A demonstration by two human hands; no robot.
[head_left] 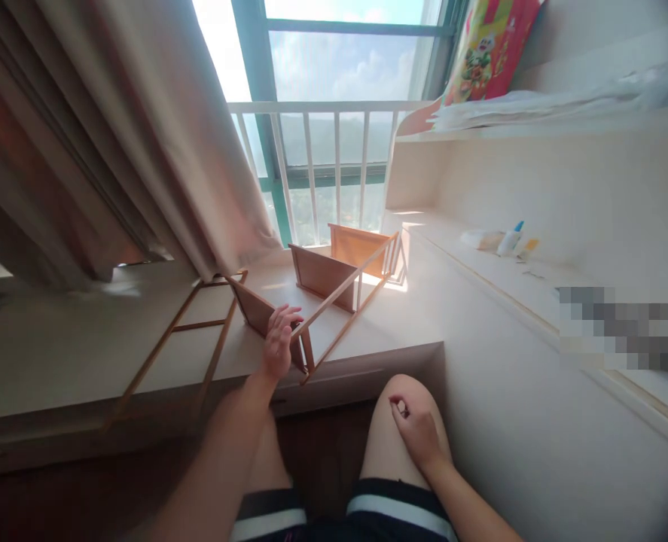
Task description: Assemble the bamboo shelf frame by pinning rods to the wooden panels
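A small wooden rack (334, 280) with three flat shelf panels and thin rails lies on its side on the pale window ledge (56, 354). My left hand (279, 342) grips the near end of the rack, fingers curled over the nearest panel. A separate ladder-like wooden side frame (181, 340) lies flat on the ledge to the left of that hand. My right hand (417, 427) rests on my right knee with the fingers curled in; whether anything is in them is hidden.
A beige curtain (158, 128) hangs at the left of the window with its white railing (334, 169). A white shelf unit (537, 226) at the right carries small bottles (510, 239), papers and a colourful bag (489, 49). Dark floor lies below the ledge.
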